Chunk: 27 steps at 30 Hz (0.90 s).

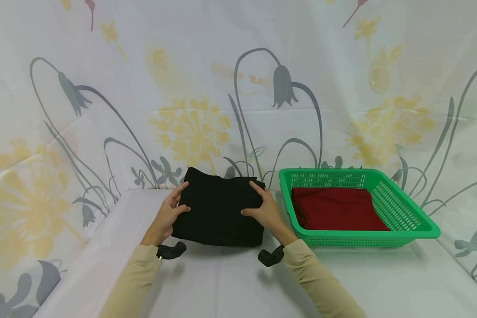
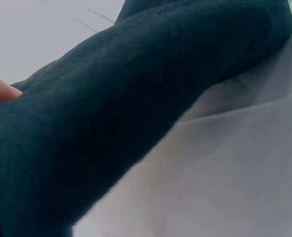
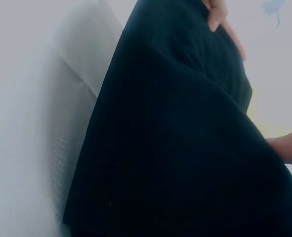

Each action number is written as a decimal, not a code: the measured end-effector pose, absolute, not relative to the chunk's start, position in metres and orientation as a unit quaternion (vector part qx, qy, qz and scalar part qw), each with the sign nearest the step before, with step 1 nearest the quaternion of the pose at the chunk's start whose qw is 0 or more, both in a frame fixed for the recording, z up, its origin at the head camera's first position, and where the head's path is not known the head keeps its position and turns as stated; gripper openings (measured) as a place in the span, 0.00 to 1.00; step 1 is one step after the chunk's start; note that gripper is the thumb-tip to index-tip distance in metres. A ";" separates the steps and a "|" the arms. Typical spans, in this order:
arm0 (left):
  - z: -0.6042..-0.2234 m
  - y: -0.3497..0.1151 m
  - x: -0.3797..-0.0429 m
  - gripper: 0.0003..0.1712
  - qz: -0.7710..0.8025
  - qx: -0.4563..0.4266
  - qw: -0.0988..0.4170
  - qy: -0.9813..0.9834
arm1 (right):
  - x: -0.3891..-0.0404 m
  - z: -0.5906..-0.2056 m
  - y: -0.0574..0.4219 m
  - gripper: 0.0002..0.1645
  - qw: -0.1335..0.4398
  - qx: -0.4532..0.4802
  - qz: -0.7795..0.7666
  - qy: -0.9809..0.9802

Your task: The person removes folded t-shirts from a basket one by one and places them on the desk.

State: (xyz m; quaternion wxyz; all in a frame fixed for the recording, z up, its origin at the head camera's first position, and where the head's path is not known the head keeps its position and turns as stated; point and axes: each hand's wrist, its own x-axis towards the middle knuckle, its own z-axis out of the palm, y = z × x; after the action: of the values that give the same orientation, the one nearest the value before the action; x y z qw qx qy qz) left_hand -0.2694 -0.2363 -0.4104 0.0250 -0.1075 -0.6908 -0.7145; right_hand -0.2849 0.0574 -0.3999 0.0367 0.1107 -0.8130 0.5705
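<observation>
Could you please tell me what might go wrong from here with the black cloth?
The black cloth is held only near its two sides, by the left hand and the right hand, so its folds could shift if either grip loosens. Its layers look uneven at the upper corner by the right hand, so they might slip further out of line. The green basket stands close to the right forearm, so a sideways move might knock it.

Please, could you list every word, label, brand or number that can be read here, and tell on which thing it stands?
No text can be read.
Flowered backdrop: faint orange marks, perhaps letters, too blurred to read.
Black cloth, red cloth, green basket: no lettering visible.
</observation>
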 end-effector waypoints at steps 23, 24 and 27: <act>-0.427 -0.254 -0.280 0.46 -0.670 -0.038 -0.040 -0.740 | -0.310 -0.430 0.048 0.53 -0.054 0.111 0.578 -0.807; -0.429 -0.254 -0.280 0.46 -0.671 -0.033 -0.042 -0.740 | -0.310 -0.431 0.048 0.53 -0.056 0.112 0.582 -0.803; -0.430 -0.256 -0.280 0.46 -0.668 -0.028 -0.041 -0.742 | -0.311 -0.434 0.048 0.53 -0.064 0.110 0.590 -0.797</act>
State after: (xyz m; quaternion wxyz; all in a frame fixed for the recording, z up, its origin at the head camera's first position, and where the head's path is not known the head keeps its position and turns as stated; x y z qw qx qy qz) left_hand -0.2798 -0.2555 -0.4305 -0.0409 -0.0285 -0.7422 -0.6683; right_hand -0.3108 0.0479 -0.4341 -0.0644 0.1095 -0.7972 0.5902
